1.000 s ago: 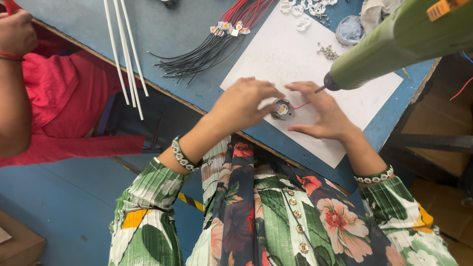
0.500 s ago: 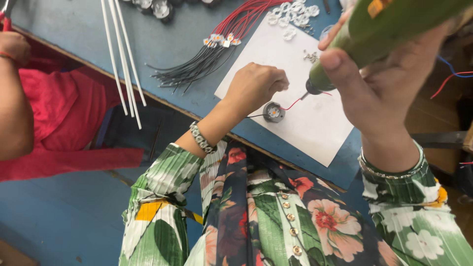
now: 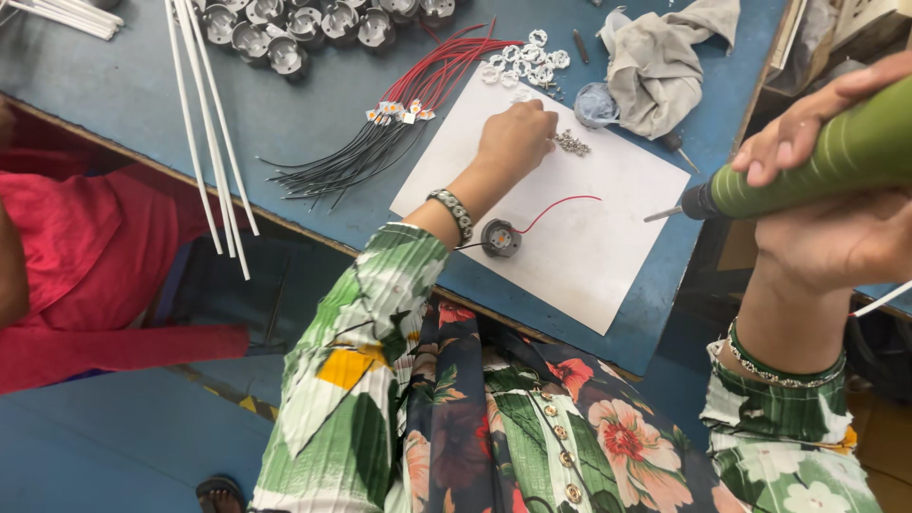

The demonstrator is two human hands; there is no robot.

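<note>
My left hand [image 3: 516,135] reaches over a white paper sheet [image 3: 608,256] on the blue table, its fingers curled down right next to a small pile of screws [image 3: 571,143]. Whether it holds a screw is hidden. My right hand [image 3: 836,223] is raised at the right, gripping a green electric screwdriver [image 3: 817,166] whose bit points left above the table edge. A small round metal housing [image 3: 501,237] with a red wire and a black wire lies on the paper near my left wrist.
A bundle of red and black wires [image 3: 389,133] lies left of the paper. Round metal housings [image 3: 304,24] sit at the far edge, white discs [image 3: 524,62] and a grey rag [image 3: 655,57] beyond the paper. White rods [image 3: 204,123] overhang the table. Another person in red [image 3: 85,256] sits left.
My left hand left the round housing and moved up to the screw pile. My right hand lifted the screwdriver away to the right.
</note>
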